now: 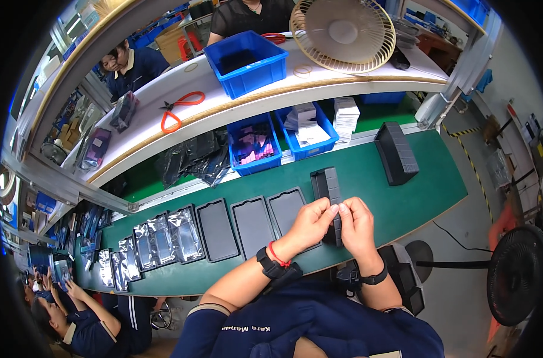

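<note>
Both my hands are at a narrow stack of nested black plastic trays (326,179) on the green bench. My left hand (312,222) pinches its upper edge between thumb and fingers. Close beside it, my right hand (356,222) grips the same edge, thumbs nearly touching. Whether the fingers hold one tray or several, I cannot tell. To the left lie three shallow black trays (218,230), side by side, with nothing in them. Beyond those, a row of trays holds items in shiny clear wrap (185,234).
Another stack of black trays (397,154) stands at the right. Blue bins (256,166) of pink-and-black pieces and white cards sit at the back. The shelf above carries orange-handled scissors (182,109), a blue bin (247,65) and a fan (343,33). Co-workers sit left and opposite.
</note>
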`<state>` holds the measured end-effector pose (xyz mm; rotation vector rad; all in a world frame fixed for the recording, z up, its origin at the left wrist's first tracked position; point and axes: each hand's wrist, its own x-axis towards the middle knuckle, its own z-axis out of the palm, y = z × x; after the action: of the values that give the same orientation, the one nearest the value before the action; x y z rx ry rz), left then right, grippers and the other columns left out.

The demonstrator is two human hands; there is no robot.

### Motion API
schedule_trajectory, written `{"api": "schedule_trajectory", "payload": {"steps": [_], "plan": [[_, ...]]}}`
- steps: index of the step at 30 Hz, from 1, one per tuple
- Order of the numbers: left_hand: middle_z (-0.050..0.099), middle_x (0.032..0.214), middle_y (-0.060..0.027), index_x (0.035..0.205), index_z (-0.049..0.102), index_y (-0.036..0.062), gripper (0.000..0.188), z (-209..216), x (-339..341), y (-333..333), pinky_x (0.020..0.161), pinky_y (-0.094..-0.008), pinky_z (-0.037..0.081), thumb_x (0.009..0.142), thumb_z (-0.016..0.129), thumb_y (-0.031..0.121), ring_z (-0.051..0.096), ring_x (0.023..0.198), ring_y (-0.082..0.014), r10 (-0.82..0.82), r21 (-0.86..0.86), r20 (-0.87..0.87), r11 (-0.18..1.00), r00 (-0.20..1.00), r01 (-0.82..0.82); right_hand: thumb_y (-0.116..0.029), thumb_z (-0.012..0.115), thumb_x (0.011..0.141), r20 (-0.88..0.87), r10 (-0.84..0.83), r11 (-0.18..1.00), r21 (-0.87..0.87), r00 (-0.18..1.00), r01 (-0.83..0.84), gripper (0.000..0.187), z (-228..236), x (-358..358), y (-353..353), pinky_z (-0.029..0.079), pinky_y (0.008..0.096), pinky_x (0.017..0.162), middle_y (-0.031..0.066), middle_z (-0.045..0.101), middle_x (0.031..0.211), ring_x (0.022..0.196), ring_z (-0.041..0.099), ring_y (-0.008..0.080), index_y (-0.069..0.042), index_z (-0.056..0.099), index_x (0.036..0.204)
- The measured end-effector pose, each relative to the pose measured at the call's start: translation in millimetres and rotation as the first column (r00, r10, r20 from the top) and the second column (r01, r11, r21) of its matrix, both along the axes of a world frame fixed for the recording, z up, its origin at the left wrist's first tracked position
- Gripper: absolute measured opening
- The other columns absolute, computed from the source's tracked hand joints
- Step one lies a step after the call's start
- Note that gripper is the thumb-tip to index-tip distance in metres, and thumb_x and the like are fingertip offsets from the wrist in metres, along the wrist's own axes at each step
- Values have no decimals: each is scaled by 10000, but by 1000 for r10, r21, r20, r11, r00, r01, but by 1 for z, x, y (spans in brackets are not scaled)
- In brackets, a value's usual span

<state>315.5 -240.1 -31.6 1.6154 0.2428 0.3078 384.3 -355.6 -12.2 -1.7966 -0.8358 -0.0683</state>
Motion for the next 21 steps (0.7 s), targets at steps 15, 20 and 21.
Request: {"api": "schedule_trajectory", "payload": {"steps": [15, 20, 21], "plan": [[505, 645, 21, 727, 493, 47, 320, -2, 50, -35, 553, -228, 421, 930, 545, 289, 485, 604, -56, -122, 28, -15, 992, 992, 123, -125, 509, 923, 143, -155, 985, -47, 977, 163, 205, 2, 32, -37, 372, 253, 579, 23, 467, 666, 646, 429, 87, -2, 507, 759], [504, 609, 20, 672, 470, 59, 314, -14, 59, -45, 511, -214, 418, 937, 520, 219, 499, 570, -46, -80, -146, 28, 986, 996, 83, -160, 457, 954, -298, -160, 986, -4, 941, 167, 224, -21, 69, -73, 389, 269, 567, 5, 467, 658, 627, 431, 84, -28, 512, 782], [508, 599, 20, 653, 473, 57, 317, -16, 60, -45, 502, -219, 416, 935, 514, 197, 496, 560, -46, -57, -163, -17, 985, 998, 54, -172, 444, 965, -390, -176, 977, 46, 904, 210, 241, -31, 85, -86, 382, 249, 564, -31, 467, 670, 634, 413, 54, -38, 517, 779]]}}
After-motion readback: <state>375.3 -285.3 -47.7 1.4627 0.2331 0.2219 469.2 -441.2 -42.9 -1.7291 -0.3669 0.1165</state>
